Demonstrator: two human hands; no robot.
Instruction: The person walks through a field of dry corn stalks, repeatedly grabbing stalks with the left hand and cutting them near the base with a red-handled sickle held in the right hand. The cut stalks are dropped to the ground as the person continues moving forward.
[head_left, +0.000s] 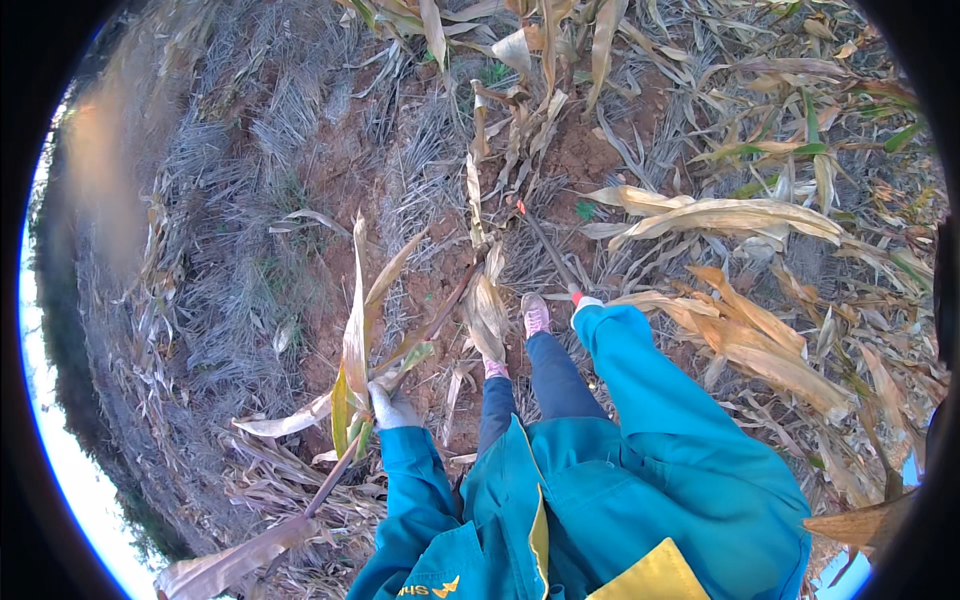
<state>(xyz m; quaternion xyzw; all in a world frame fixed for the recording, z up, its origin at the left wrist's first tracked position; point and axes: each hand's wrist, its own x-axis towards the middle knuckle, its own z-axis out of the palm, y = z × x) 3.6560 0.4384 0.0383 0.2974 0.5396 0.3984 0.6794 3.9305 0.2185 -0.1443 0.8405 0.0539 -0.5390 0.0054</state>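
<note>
My left hand (391, 409), in a pale glove, is closed around a dry corn stalk (446, 309) that slants across the ground in front of me. Brown and yellow-green leaves (354, 330) spread above the hand and partly cover the fingers. Farther up the stalk hangs a dry, husk-like bundle (486, 311), just over one shoe. My right hand (587, 303) shows only a strip of white glove beyond the sleeve. It grips a hand tool (551, 251) with a dark shaft, a red part by the glove and an orange-red far end. Whether it has a blade cannot be seen.
Standing dry corn plants (547, 45) rise ahead. Long dry leaves (720, 217) reach in from the right. Reddish soil (345, 277) with grey straw (225, 225) covers the left. My pink shoes (535, 315) stand close behind the stalk. A blurred tan shape (105, 172) is at far left.
</note>
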